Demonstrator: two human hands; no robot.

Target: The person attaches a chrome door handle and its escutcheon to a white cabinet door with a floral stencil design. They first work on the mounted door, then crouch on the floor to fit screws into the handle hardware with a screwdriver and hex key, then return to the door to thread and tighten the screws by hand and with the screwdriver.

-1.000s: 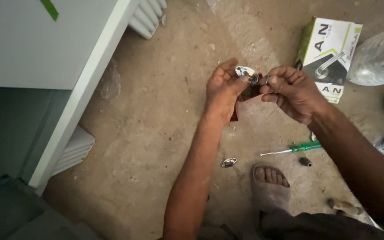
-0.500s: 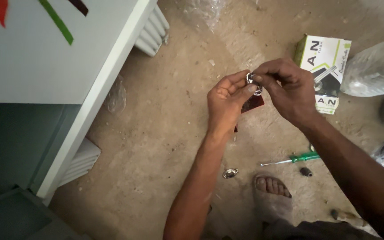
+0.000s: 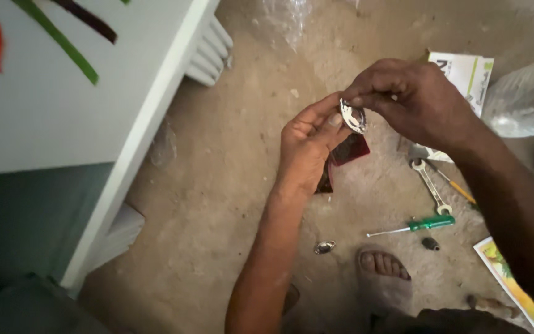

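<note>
Dusty concrete floor (image 3: 230, 185) | white cabinet (image 3: 50, 111) at left | your left hand (image 3: 307, 145) and right hand (image 3: 412, 102) both pinch a small metal ring (image 3: 353, 116) mid-air | wrench (image 3: 431, 185), green screwdriver (image 3: 415, 226) lie right, near your foot (image 3: 384, 266)

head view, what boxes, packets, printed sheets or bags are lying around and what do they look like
Cardboard box: on the floor behind the right hand, rectangular, white with green edging and dark print.
Printed sheet: floor at lower right, flat, white border, yellow and green picture.
Clear plastic bag: right edge beside the box, crumpled, see-through.
Dark red packet: under the left hand, small, flat; whether held or lying I cannot tell.
</note>
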